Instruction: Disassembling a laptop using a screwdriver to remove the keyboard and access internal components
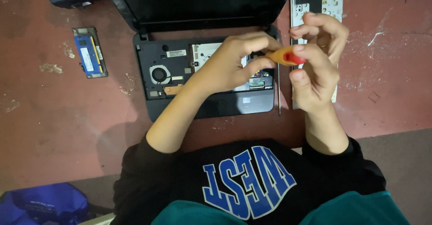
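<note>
From the head camera, an opened laptop [204,78] lies on a reddish floor [54,117], its base uncovered so the round fan [159,74] and circuit parts show, with the black lid tilted up behind. The left hand [231,63] rests on the exposed base, fingers curled around the front of an orange-and-red screwdriver [286,56]. The right hand [317,60] closes its thumb and fingers on the red end of the handle, just above the laptop's right edge. A blue memory module [90,52] lies well apart on the left; a pale panel [315,2] lies just beside the right hand.
</note>
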